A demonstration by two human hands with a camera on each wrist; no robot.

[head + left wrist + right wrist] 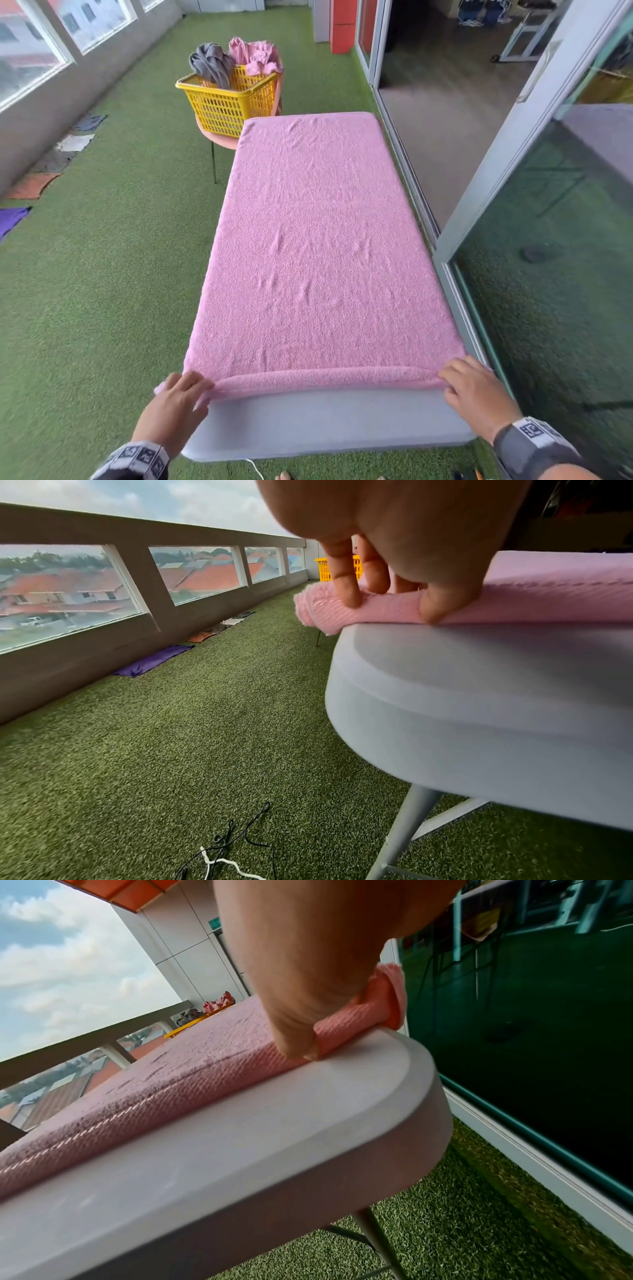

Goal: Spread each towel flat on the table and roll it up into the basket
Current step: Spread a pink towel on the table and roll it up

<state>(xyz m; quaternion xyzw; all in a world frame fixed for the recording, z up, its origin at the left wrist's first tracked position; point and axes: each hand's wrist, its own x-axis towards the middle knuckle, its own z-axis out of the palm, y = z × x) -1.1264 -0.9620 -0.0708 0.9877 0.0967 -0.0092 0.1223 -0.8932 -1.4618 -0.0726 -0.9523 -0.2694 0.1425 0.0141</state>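
A pink towel [318,240] lies spread flat over most of the white table [325,421]. Its near edge is turned over into a thin roll [534,610]. My left hand [191,390] grips the roll's left end, fingers on top and thumb against the near side, as the left wrist view shows [390,599]. My right hand [459,380] grips the right end [346,1031], with the thumb pressed at the table surface. A yellow basket [226,102] stands beyond the table's far left corner, holding a grey towel [210,63] and a pink towel [255,56], both crumpled.
The basket sits on a pink stool [222,140]. A glass sliding door [513,205] runs close along the table's right side. Several cloths [34,185] lie on the green turf by the left wall. Cables [232,845] lie on the turf near my feet.
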